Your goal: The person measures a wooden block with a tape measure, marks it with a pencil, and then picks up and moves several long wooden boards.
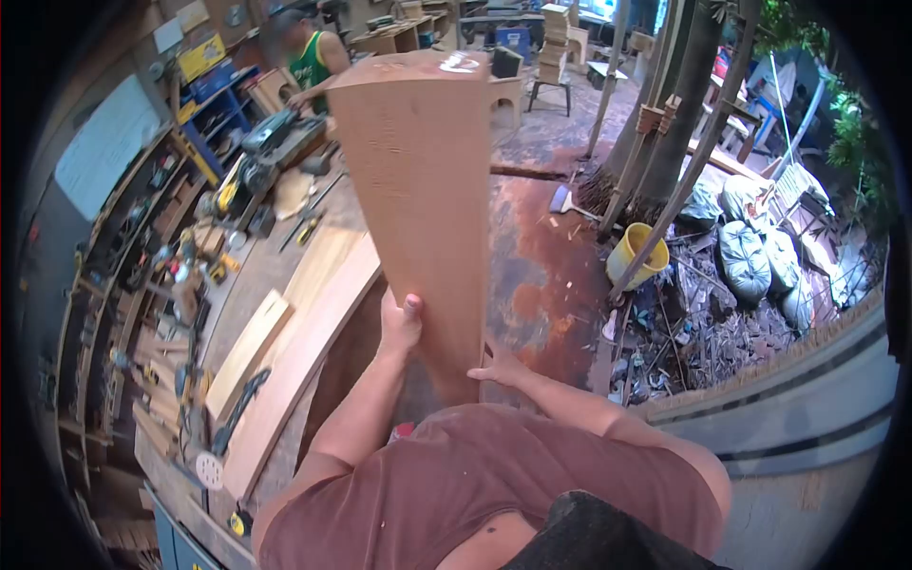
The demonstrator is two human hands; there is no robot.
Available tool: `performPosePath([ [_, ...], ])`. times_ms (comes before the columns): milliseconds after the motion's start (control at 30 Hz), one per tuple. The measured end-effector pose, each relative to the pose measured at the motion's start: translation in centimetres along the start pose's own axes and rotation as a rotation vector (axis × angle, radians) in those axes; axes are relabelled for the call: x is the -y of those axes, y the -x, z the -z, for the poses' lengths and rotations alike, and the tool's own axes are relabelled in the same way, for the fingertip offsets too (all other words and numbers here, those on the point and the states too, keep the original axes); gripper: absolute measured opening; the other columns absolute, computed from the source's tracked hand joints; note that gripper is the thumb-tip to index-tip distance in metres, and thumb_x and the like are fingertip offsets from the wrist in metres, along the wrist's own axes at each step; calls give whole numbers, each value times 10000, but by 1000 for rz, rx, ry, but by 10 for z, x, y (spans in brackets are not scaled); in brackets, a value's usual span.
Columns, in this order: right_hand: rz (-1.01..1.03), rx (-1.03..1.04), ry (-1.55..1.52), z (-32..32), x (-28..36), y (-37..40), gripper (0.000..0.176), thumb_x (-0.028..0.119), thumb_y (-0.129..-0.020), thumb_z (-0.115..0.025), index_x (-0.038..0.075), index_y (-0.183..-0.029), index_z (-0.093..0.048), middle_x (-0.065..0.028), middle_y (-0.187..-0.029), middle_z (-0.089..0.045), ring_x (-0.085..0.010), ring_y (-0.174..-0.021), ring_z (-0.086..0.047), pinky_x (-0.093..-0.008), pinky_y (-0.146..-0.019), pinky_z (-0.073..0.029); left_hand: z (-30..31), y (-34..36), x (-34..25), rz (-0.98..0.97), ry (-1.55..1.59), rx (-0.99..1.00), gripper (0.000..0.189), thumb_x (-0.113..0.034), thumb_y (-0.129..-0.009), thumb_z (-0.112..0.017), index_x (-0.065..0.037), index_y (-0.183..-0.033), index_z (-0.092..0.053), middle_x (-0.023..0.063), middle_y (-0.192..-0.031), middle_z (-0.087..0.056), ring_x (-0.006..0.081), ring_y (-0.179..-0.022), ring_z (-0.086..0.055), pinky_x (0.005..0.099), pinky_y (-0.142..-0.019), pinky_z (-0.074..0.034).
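Note:
A wide wooden board (418, 180) stands on end in front of my body, its far end tilted up and away. My left hand (403, 321) grips the board's left edge, the thumb lying on the near face. On the other edge, lower down, my right hand (496, 367) holds the same board, its fingers partly hidden behind it. Left of me, a long pale plank (304, 370) and a shorter wood piece (249, 353) lie on the workbench (237, 285).
Tools and a tape measure (240, 522) are on the bench, with shelves along the left wall. A co-worker (328, 55) stands by a power tool (271, 133) at the back left. On the right are a yellow bucket (636, 256), wooden posts and filled bags (746, 256).

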State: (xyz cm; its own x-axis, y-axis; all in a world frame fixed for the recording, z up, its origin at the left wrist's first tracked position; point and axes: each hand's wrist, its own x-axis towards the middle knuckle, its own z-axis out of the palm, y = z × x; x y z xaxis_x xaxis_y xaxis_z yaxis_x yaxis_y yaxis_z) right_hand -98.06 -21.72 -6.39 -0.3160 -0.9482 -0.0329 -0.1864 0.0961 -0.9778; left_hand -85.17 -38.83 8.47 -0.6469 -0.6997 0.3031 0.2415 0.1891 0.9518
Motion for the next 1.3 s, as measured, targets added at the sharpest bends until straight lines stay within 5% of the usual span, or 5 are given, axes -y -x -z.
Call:
performPosePath([
  [400, 338, -346, 270, 251, 83, -290, 698, 409, -682, -817, -4, -1205, -610, -163, -974, -696, -244, -917, -673, -368, -829, -520, -49, -380, 101, -67, 410, 129, 760, -593, -966, -457, -11, -1445, -358, 166, -1395, -490, 292, -1267, -510, 445, -1074, -424],
  [467, 300, -391, 348, 296, 114, -336, 670, 413, -696, -807, -19, -1170, -612, -138, -974, -685, -219, -930, -651, -355, -830, -510, -71, -423, 123, 535, 1037, 157, 774, -600, -959, -460, -48, -1481, -311, 138, -1477, -414, 290, -1354, -415, 449, -1124, -359],
  [733, 390, -376, 615, 435, 159, -473, 790, 378, -721, -795, 61, -1374, -483, -195, -1152, -653, -293, -1055, -648, -383, -922, -496, -176, -612, 152, 60, 824, -45, 979, -812, -854, -312, -108, -1526, -201, 103, -1515, -340, 279, -1389, -352, 447, -1142, -320],
  [1033, -508, -675, 652, 783, -74, -442, 596, 505, -995, -479, 0, -1299, -564, -189, -1212, -651, -278, -1175, -595, -350, -1017, -422, -196, -817, 223, 33, 681, -185, 1112, -948, -715, -226, -161, -1499, -288, 92, -1464, -411, 275, -1347, -425, 471, -1131, -360],
  [1300, -486, -389, -940, 829, -178, -612, 907, 771, -916, -266, 83, -1497, -372, -175, -1477, -444, -299, -1361, -431, -502, -1120, -336, -188, -964, 294, -6, 616, -248, 1164, -976, -608, -447, -99, -1373, -477, 115, -1388, -538, 342, -1194, -574, 583, -1050, -437],
])
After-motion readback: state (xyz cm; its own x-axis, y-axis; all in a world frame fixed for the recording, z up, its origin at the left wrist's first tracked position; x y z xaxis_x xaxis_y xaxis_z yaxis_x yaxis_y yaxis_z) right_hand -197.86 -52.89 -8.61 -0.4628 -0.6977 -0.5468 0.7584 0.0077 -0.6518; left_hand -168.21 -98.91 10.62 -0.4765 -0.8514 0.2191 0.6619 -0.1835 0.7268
